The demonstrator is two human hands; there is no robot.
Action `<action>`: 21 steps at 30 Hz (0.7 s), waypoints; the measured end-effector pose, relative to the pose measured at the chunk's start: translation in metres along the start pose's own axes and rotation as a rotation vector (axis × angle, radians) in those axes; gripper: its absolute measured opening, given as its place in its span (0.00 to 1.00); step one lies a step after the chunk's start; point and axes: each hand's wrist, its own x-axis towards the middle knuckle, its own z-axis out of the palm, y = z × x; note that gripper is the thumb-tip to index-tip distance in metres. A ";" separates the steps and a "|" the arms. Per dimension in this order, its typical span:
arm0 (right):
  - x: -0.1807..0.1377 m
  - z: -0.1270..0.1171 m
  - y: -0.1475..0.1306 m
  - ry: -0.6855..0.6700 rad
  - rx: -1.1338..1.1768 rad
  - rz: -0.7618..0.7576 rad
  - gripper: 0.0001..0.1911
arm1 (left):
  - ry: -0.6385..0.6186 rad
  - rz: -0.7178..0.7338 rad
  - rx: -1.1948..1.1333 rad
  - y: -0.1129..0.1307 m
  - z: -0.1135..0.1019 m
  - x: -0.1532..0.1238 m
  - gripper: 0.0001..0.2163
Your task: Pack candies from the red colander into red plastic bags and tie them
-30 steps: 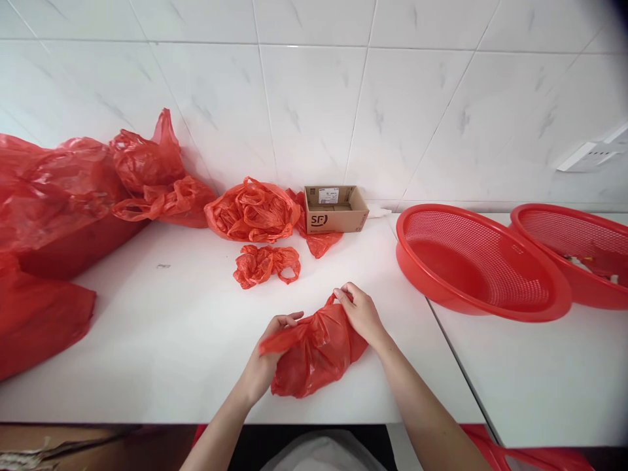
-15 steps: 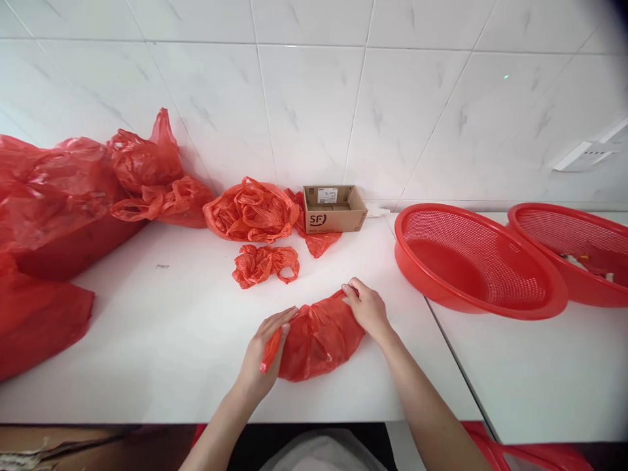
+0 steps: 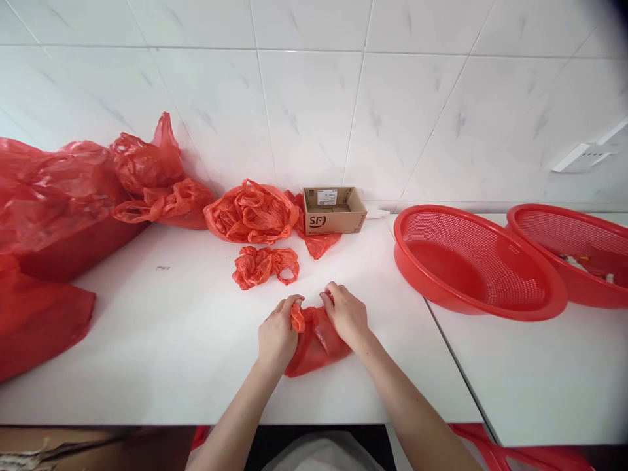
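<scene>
Left edge: big red bags (image 3: 53, 235) | lower middle: the person's left hand (image 3: 277, 332), fingers curled around a bit of the small red bag (image 3: 318, 350) | same spot: bag's top looks bunched, work on it seems unfinished | just right: right hand (image 3: 347, 316), fingers pinching bag's top | right: red baskets (image 3: 417, 276)

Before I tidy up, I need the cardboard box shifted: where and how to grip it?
Probably pinch the cardboard box by its front wall's right part, from above on the near side: the open top admits fingers, while red plastic lies by its left end and the tiled wall stands behind.
</scene>
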 end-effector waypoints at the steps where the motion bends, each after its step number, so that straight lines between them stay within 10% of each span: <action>1: 0.000 0.001 0.002 -0.025 0.013 0.004 0.10 | -0.012 0.002 0.035 -0.002 0.001 0.004 0.15; 21: 0.017 0.017 0.020 -0.018 0.049 -0.007 0.10 | 0.030 0.167 0.288 -0.030 0.015 0.032 0.14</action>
